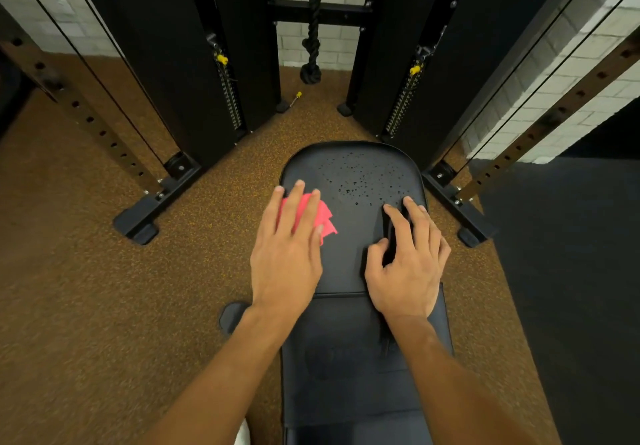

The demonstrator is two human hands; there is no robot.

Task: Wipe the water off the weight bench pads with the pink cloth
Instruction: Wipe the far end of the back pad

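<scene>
The black weight bench runs away from me. Its far pad (349,264) has a rounded end, and its near pad (346,375) lies under my forearms. Water drops (363,181) bead on the far pad's upper middle and right. The pink cloth (325,217) lies crumpled on the left side of that pad. My left hand (287,250) presses flat on it with fingers extended, covering most of it. My right hand (408,264) rests on the pad's right side, fingers spread, just below the drops. A dark shape under its palm is unclear.
Black cable-machine towers (194,63) stand close behind the bench on both sides, with their feet (145,219) on the floor to its left and right. A black rope attachment (311,46) hangs at the back centre. The floor is brown speckled rubber (86,288), with a dark mat (571,271) at right.
</scene>
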